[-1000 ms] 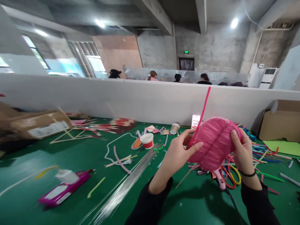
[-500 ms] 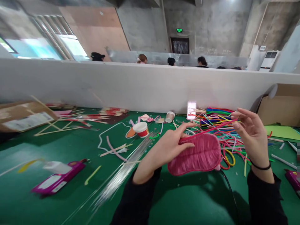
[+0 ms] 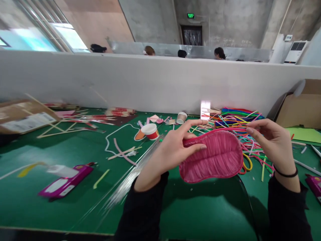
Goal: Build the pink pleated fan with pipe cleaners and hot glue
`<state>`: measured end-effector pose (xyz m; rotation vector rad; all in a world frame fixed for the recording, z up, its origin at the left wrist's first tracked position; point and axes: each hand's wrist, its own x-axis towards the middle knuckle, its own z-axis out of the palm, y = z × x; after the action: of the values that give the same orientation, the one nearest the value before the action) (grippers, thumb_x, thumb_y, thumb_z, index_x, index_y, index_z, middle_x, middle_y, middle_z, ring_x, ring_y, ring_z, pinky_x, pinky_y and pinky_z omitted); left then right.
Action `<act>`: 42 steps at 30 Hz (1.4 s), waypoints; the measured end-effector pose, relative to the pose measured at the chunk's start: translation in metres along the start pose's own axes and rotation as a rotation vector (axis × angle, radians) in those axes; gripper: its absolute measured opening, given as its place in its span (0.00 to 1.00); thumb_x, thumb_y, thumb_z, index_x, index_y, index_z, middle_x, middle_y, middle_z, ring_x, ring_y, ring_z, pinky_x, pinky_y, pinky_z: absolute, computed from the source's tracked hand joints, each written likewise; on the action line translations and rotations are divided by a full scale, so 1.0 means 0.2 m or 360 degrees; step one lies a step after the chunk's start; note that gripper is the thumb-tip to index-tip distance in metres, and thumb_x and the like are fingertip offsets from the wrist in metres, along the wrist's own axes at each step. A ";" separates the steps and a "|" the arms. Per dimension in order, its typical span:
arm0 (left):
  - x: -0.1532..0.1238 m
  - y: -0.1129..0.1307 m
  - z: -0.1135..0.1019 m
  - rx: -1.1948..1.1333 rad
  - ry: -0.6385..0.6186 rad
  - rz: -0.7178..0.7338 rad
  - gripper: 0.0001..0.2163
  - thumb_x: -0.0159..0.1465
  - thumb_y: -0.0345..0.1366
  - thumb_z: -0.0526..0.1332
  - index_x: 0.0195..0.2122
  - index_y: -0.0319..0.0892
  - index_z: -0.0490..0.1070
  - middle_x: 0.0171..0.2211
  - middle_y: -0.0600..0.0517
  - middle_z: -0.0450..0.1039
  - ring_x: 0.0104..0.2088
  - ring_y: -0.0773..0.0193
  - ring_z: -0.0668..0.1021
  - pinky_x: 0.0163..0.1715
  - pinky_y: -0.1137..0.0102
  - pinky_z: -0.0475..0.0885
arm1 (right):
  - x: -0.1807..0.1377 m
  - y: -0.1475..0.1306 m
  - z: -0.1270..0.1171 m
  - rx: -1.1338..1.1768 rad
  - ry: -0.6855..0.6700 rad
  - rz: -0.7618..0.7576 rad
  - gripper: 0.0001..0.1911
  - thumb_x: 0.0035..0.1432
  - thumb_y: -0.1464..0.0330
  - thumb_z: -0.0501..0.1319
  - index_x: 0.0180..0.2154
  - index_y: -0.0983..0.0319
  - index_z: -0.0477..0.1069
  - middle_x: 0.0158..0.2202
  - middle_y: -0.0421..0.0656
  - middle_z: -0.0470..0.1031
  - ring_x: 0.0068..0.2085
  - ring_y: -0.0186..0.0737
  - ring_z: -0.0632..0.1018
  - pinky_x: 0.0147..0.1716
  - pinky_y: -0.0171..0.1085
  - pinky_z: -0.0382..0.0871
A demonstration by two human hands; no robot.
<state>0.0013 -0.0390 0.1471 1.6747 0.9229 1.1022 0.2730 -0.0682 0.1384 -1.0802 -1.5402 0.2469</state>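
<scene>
Left hand (image 3: 173, 150): one, closed on the near-left end of the pink leaf-shaped piece; thumb lies across its face, index finger stretched along its top edge.
Right hand (image 3: 272, 145): one, fingers curled, fingertips pinching the pink pipe cleaner at the piece's far-right rim. Black band on the wrist.
Pink leaf-shaped piece (image 3: 213, 159): one, held in the air between the two hands, above the table, lying nearly flat. Ribbed surface, a ridge down the middle.
Pink pipe cleaner (image 3: 225, 130): one, running along the top edge of the piece from one hand to the other.
Table (image 3: 37, 150): green top, cluttered.
Pile of pipe cleaners (image 3: 235, 120): one heap, many colours, too tangled to count; lies behind and under the right hand.
Paper cups: two. Red and white cup (image 3: 149, 130) left of the hands; brown cup (image 3: 181, 117) farther back, near the partition.
Magenta packs: two. One (image 3: 62, 182) at the near left; one (image 3: 314, 185) at the right edge, partly cut off.
Bundle of thin wires (image 3: 130, 174): one, slanting across the table below the left forearm.
Cardboard boxes: two. One (image 3: 298, 110) back right, one (image 3: 22, 117) flat at the far left.
White partition (image 3: 125, 80): one, along the table's far side.
People beyond it: four heads show above the partition.
</scene>
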 end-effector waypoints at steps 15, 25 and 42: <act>0.00 0.01 -0.01 -0.0360 0.0153 -0.0079 0.21 0.47 0.17 0.72 0.39 0.47 0.83 0.42 0.52 0.84 0.51 0.51 0.81 0.45 0.70 0.78 | 0.01 0.05 0.04 0.0017 -0.0248 0.0067 0.11 0.60 0.58 0.67 0.36 0.59 0.78 0.30 0.40 0.79 0.29 0.35 0.77 0.29 0.35 0.73; 0.01 -0.04 -0.03 0.0269 0.0075 0.0204 0.18 0.55 0.29 0.72 0.46 0.53 0.82 0.50 0.56 0.82 0.58 0.51 0.78 0.60 0.59 0.73 | 0.01 0.04 0.03 -0.0013 -0.0250 0.0072 0.10 0.59 0.59 0.67 0.35 0.60 0.78 0.28 0.39 0.78 0.27 0.33 0.75 0.26 0.34 0.69; 0.01 -0.03 -0.06 0.1054 -0.0160 0.0626 0.18 0.70 0.36 0.59 0.60 0.52 0.72 0.57 0.53 0.77 0.58 0.58 0.78 0.56 0.65 0.75 | 0.01 0.03 0.04 -0.0132 -0.0280 0.0076 0.10 0.60 0.59 0.67 0.35 0.59 0.78 0.32 0.42 0.81 0.32 0.37 0.78 0.32 0.37 0.73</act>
<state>-0.0104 -0.0313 0.1443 2.5142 0.9798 1.0028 0.2688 -0.0609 0.1336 -1.1873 -1.6950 0.3205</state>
